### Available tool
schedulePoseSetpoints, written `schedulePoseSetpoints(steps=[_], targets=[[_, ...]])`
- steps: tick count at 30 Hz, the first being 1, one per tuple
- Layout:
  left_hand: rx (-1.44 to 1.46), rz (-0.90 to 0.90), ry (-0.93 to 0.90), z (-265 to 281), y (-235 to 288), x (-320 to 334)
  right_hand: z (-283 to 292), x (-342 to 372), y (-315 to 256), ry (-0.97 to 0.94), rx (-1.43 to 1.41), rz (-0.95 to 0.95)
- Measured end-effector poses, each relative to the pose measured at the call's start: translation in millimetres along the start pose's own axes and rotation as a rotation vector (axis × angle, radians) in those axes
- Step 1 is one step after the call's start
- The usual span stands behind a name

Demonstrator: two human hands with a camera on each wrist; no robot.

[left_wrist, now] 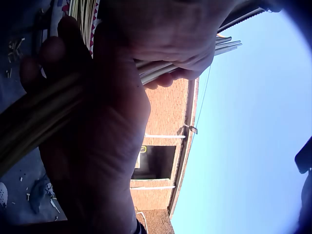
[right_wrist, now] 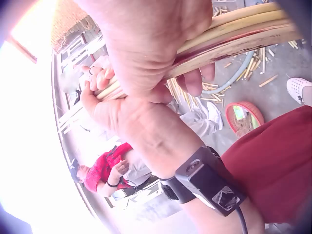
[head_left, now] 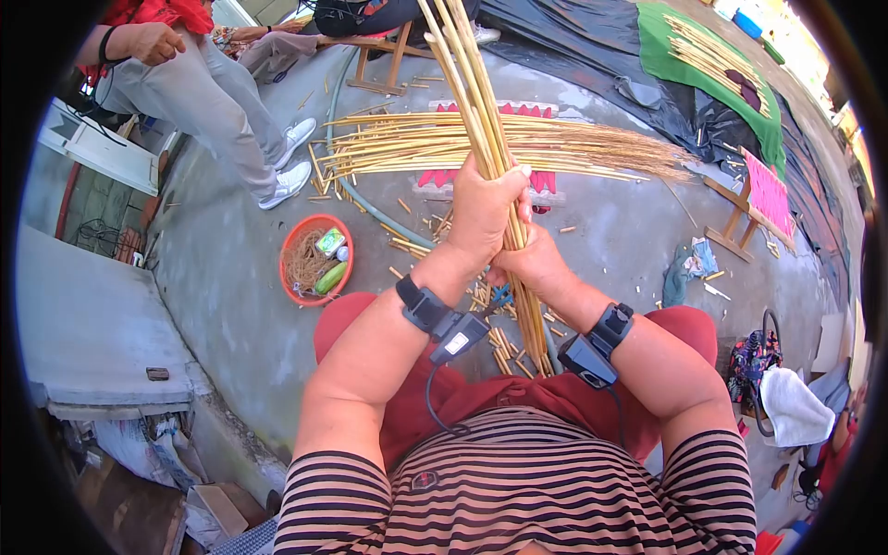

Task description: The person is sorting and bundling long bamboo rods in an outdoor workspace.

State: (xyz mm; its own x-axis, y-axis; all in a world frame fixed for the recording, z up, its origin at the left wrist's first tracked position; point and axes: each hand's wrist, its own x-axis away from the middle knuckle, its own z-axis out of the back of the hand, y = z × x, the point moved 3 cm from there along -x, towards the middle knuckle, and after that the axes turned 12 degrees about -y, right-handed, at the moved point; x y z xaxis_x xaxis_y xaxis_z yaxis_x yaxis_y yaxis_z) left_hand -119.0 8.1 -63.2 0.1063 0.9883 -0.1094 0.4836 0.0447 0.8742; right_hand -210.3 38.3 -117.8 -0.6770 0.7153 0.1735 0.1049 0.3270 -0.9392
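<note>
A bundle of long yellow stalks [head_left: 462, 79] stands nearly upright between my forearms. My left hand [head_left: 483, 211] grips it higher up, the thumb lying along the stalks. Just below, my right hand [head_left: 536, 261] wraps round the same bundle, the two hands close together. The lower ends fan out slightly over the floor near my lap. In the right wrist view the right hand [right_wrist: 146, 44] curls over the thick stalks [right_wrist: 234, 39], one with a dark red streak. The left wrist view shows the left hand [left_wrist: 170, 31] in shade, with thin stalk ends sticking out past it.
A broad heap of stalks [head_left: 518, 143] lies across a pink-and-white support ahead. Cut pieces litter the floor around a hose [head_left: 379, 217]. An orange basin [head_left: 285, 264] stands left, near a person's white shoes [head_left: 287, 185]. A pink-topped stool [head_left: 768, 199] and green cloth [head_left: 661, 55] are right.
</note>
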Motion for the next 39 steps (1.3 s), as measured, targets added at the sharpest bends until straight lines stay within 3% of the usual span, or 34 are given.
schedulePoseSetpoints(steps=[3,7,14,17,20,22,24,26,29,32,35,38,39], targets=[[-0.019,0.037,0.036,2,-7,5,-4,1,7,0.025,-0.051,-0.085],[0.027,0.063,0.028,2,-1,11,-2,2,7,-0.146,-0.046,-0.089],[0.029,0.072,-0.04,-7,5,18,-7,11,0,-0.122,-0.02,-0.01],[0.034,0.104,-0.159,1,6,17,-7,9,1,-0.103,-0.005,-0.027],[0.094,0.021,-0.407,0,21,8,-4,12,-7,-0.069,-0.012,0.008],[0.123,-0.185,-0.446,12,48,-3,1,16,-20,-0.009,-0.055,0.063],[0.06,-0.257,-0.329,52,83,-14,12,27,-45,0.049,-0.159,0.209],[-0.019,-0.291,-0.03,104,105,-22,24,41,-69,0.14,-0.248,0.399],[-0.194,-0.13,0.145,157,103,-30,34,61,-91,0.219,-0.319,0.526],[-0.676,0.19,0.218,177,63,-38,31,74,-100,0.223,-0.31,0.575],[-1.233,0.393,-0.114,184,9,-56,22,82,-106,0.229,-0.262,0.607],[-1.671,-0.095,-0.347,160,-26,-65,20,87,-115,0.17,-0.282,0.624],[-1.701,-0.132,-0.351,156,-35,-68,21,88,-117,0.176,-0.266,0.639]])
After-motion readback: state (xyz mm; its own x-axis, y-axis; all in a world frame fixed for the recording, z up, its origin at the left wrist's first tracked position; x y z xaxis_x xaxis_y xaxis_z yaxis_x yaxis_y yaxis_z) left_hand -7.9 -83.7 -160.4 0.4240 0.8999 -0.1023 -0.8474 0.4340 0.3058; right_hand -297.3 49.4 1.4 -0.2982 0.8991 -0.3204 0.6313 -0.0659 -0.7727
